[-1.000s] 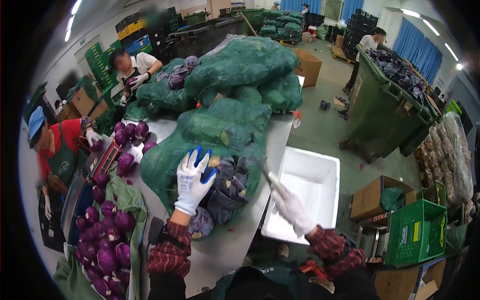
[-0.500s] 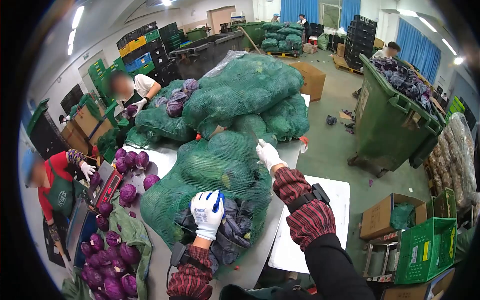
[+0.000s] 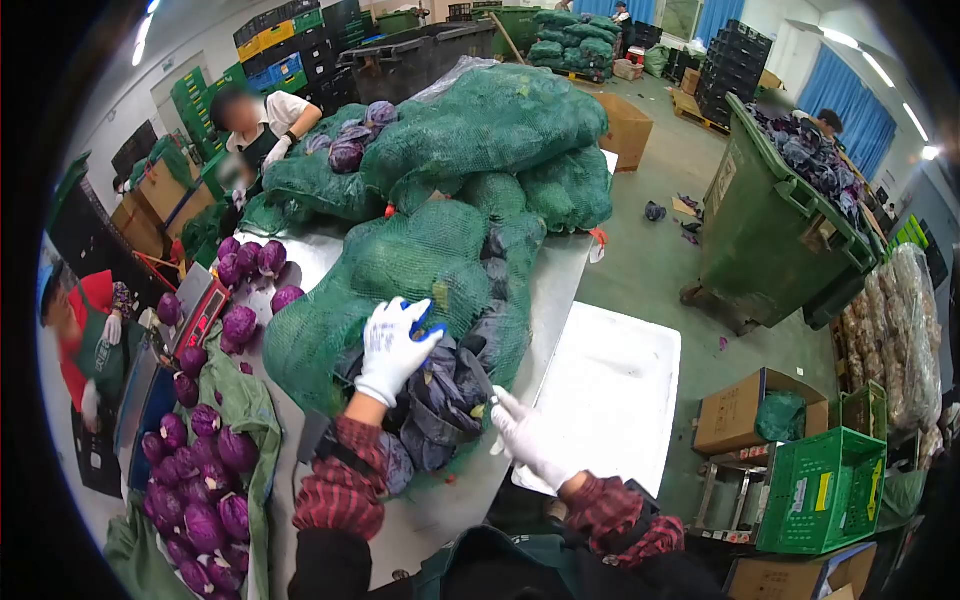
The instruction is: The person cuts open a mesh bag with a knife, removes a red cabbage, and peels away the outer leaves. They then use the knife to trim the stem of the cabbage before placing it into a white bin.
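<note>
A large green net bag full of cabbages lies on the metal table. Dark purple cabbage leaves show at its near end, and a dark strip of them runs up its right side. On the net near those leaves rests my left hand, in a white and blue glove, its fingers spread. My right hand, in a white glove, is closed around a knife at the bag's lower right, the blade pointing up and left against the leaves. The handle is mostly hidden by the fingers.
More filled net bags are piled behind. Purple cabbages lie left, beside a red scale. Two people work on the left, another behind the green bin. At right are a white tray and a green crate.
My right hand has moved from the bag's far part down to its near right side with the knife. The dark strip along the bag is now exposed. My left hand has shifted up and left, fingers wider.
</note>
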Demonstrator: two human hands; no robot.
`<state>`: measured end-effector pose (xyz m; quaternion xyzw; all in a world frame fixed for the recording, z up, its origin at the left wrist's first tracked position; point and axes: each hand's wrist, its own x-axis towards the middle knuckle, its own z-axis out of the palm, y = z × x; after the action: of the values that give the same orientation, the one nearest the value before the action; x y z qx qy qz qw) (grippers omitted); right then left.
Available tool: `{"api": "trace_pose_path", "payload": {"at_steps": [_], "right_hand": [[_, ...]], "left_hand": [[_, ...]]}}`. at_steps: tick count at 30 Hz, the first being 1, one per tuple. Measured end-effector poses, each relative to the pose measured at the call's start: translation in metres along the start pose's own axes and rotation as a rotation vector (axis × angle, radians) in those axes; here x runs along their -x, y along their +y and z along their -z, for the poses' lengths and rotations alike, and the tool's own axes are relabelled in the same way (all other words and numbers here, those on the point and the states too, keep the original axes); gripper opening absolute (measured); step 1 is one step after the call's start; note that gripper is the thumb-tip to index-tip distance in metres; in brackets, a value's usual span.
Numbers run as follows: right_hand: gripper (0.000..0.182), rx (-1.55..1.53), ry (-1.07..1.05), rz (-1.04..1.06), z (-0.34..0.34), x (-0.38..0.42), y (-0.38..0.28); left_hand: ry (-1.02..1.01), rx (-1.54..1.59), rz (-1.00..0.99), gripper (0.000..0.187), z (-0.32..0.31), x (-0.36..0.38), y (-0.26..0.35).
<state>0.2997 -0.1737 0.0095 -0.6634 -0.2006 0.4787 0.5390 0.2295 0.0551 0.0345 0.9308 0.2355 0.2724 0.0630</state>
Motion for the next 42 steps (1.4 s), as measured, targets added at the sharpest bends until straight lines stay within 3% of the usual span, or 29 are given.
{"api": "trace_pose_path", "payload": {"at_steps": [1,3,4,6,7,9,11,14,15,17,20,21,23,27,28,29,31,33,35,37,38,39,41,42], "right_hand": [[0.051,-0.019,0.043,0.056,-0.01,0.007,0.011],[0.049,-0.043,0.031,-0.069,-0.007,0.026,0.011],[0.049,-0.041,0.029,-0.075,-0.005,0.028,0.016],[0.048,0.017,0.176,0.157,0.001,0.024,0.03],[0.048,0.021,0.169,0.16,0.007,0.023,0.031],[0.048,0.141,0.241,0.202,0.024,0.016,0.029],[0.049,0.257,0.265,0.226,0.041,0.003,0.042],[0.047,0.164,0.264,0.209,0.058,-0.004,0.015],[0.047,0.169,0.264,0.224,0.069,-0.017,0.009],[0.046,0.522,0.352,0.386,0.091,-0.06,0.0],[0.046,0.701,0.383,0.614,0.1,-0.129,-0.058],[0.045,0.603,0.329,0.642,0.095,-0.147,-0.086],[0.043,0.49,0.292,0.519,0.085,-0.194,-0.123],[0.043,0.444,0.315,0.464,0.069,-0.293,-0.148],[0.042,0.577,0.268,0.25,0.068,-0.301,-0.155],[0.038,0.973,0.365,0.42,0.08,-0.342,-0.129],[0.034,0.836,0.316,0.539,0.089,-0.307,-0.112],[0.037,1.23,0.045,0.503,0.119,-0.272,-0.091],[0.043,0.881,0.079,0.154,0.104,-0.188,-0.112],[0.045,0.759,0.291,0.319,0.13,-0.19,-0.109],[0.042,0.559,0.338,0.21,0.117,-0.173,-0.135],[0.042,0.58,0.365,0.387,0.125,-0.186,-0.127],[0.041,0.713,0.361,0.6,0.136,-0.201,-0.093],[0.041,0.698,0.369,0.573,0.131,-0.181,-0.088]], "left_hand": [[-0.086,-0.018,-0.029,0.035,0.002,-0.004,-0.008],[-0.264,-0.058,0.044,0.027,0.004,-0.013,-0.014],[-0.252,-0.111,0.038,0.02,0.004,-0.016,-0.016],[-0.194,-0.205,0.015,0.018,0.011,-0.018,-0.016],[-0.162,-0.225,0.02,0.018,0.02,-0.022,-0.019],[0.103,-0.259,-0.016,0.019,0.049,-0.032,-0.047],[0.196,-0.272,0.142,0.02,0.102,-0.055,-0.074],[0.296,-0.352,0.084,0.02,0.12,-0.073,-0.125],[0.282,-0.353,0.098,0.02,0.119,-0.075,-0.126],[0.268,-0.353,0.086,0.019,0.121,-0.077,-0.122],[0.252,-0.361,0.015,0.017,0.125,-0.074,-0.12],[0.294,-0.391,-0.046,0.014,0.126,-0.072,-0.121],[0.219,-0.405,-0.044,0.01,0.132,-0.073,-0.117],[0.229,-0.388,-0.191,0.01,0.137,-0.077,-0.127],[0.225,-0.354,-0.195,0.013,0.14,-0.078,-0.13],[0.225,-0.351,-0.192,0.013,0.138,-0.081,-0.143],[0.132,-0.432,-0.017,0.015,0.134,-0.078,-0.183],[0.256,-0.39,0.131,0.017,0.131,-0.079,-0.236],[0.178,-0.37,0.416,0.019,0.124,-0.081,-0.275],[0.242,-0.369,0.421,0.019,0.097,-0.073,-0.312],[0.3,-0.376,0.414,0.019,0.081,-0.065,-0.33],[0.259,-0.476,0.405,0.022,0.066,-0.054,-0.346],[0.053,-0.428,0.567,0.025,0.052,-0.039,-0.337],[0.089,-0.433,0.529,0.025,0.033,-0.022,-0.355]]}}
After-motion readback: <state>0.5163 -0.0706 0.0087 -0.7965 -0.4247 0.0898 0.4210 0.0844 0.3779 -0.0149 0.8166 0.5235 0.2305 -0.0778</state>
